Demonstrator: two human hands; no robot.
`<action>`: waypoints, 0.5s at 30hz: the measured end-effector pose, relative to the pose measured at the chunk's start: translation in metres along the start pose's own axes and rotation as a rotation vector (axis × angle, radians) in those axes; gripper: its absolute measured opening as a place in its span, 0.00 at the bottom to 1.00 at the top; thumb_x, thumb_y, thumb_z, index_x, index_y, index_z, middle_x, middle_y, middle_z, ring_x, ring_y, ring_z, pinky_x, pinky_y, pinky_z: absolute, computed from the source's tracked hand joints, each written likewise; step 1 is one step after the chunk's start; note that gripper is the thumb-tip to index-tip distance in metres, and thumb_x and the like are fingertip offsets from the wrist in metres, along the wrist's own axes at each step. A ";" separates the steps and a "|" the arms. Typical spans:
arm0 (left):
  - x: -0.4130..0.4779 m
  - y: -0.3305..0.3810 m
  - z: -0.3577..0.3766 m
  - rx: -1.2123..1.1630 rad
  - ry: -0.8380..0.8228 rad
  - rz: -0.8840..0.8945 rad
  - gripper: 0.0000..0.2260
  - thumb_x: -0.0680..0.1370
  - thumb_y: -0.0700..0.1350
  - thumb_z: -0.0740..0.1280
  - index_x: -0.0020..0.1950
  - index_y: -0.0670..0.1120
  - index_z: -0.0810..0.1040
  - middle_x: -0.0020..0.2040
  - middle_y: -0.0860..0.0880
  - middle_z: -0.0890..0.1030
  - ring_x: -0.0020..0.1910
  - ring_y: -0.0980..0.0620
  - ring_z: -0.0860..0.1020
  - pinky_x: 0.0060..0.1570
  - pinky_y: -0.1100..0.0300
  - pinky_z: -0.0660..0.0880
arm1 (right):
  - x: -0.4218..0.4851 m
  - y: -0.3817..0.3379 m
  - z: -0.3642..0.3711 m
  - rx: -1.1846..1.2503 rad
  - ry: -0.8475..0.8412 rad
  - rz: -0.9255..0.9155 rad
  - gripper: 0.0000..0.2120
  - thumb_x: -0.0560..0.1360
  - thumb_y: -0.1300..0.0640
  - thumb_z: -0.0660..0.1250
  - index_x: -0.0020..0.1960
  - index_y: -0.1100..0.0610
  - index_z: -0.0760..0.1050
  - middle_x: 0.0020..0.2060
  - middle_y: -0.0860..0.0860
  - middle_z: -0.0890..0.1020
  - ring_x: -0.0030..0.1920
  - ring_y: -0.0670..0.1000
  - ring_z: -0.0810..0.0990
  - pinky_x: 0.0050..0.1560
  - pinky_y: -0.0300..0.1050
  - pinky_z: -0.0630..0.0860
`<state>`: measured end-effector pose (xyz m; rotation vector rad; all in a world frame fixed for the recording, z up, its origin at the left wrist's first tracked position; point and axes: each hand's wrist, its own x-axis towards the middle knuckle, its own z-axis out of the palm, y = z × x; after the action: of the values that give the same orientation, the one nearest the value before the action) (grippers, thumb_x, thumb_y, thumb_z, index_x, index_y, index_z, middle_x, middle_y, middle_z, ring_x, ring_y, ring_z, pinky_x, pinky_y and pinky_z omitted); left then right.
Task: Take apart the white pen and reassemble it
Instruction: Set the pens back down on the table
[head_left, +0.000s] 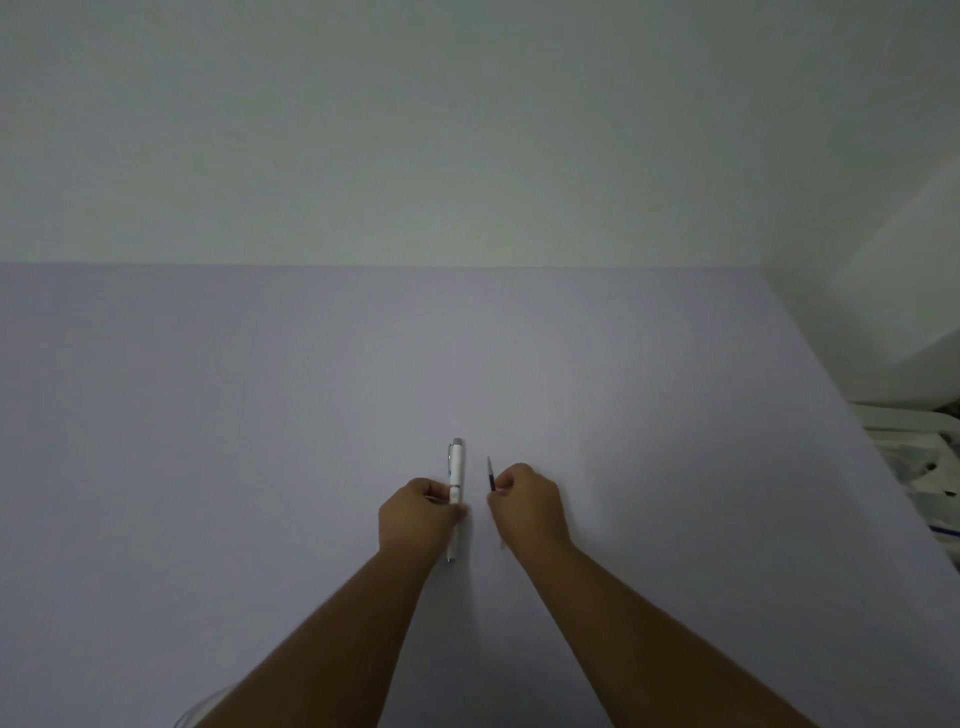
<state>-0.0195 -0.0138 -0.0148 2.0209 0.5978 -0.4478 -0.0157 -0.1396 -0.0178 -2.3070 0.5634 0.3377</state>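
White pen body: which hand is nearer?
Left. The left hand grips the white pen body around its middle; the right hand is off to its right, apart, pinching the thin dark refill.

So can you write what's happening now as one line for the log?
left hand: holds white pen body | right hand: holds dark refill | parts: apart | surface: pale table

White pen (456, 467) and refill (491, 475) in hand
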 end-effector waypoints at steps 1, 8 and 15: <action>0.000 0.000 0.001 0.004 0.006 0.000 0.07 0.70 0.44 0.75 0.45 0.48 0.79 0.41 0.50 0.82 0.42 0.50 0.80 0.49 0.55 0.79 | -0.001 -0.001 0.001 -0.002 -0.005 0.001 0.07 0.74 0.59 0.64 0.51 0.58 0.77 0.49 0.56 0.82 0.48 0.55 0.81 0.43 0.42 0.75; 0.003 -0.002 0.003 0.026 0.024 -0.006 0.08 0.70 0.45 0.75 0.46 0.47 0.79 0.42 0.49 0.81 0.39 0.52 0.78 0.40 0.61 0.75 | -0.004 -0.003 0.006 0.008 -0.019 -0.004 0.06 0.74 0.59 0.65 0.49 0.58 0.77 0.47 0.56 0.83 0.47 0.55 0.81 0.44 0.44 0.76; 0.005 -0.004 0.005 0.030 0.030 -0.003 0.07 0.70 0.45 0.74 0.44 0.47 0.79 0.40 0.50 0.80 0.39 0.52 0.78 0.40 0.61 0.75 | -0.004 -0.003 0.006 0.044 -0.019 0.013 0.05 0.74 0.58 0.66 0.49 0.57 0.77 0.47 0.55 0.83 0.45 0.54 0.81 0.40 0.40 0.73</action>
<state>-0.0184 -0.0147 -0.0226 2.0587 0.6165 -0.4312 -0.0186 -0.1324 -0.0186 -2.2566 0.5708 0.3495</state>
